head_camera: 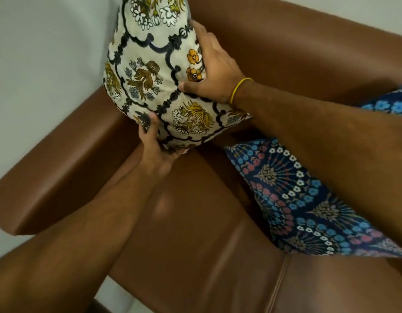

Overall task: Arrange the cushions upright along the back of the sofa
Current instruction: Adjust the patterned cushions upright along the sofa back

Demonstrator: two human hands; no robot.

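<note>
Task barely begun: left hand (pixel 155 145) and right hand (pixel 209 71) grip cream floral cushion (pixel 150 64) upper centre over brown sofa (pixel 195 222), navy floral cushion (pixel 297 199) lying flat at right, unplaced.

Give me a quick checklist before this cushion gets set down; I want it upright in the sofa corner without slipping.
1. Left hand under the cream cushion, gripping its lower edge: ok.
2. Right hand gripping its side edge: ok.
3. Cushion roughly upright: ok, tilted a little.
4. Cushion resting against the backrest: cannot tell; it is near the corner by the armrest, but the contact is hidden.
5. Seat below the cushion bare: ok.
6. Blue cushion upright along the back: not ok; it lies slanted on the seat under the right forearm.
</note>
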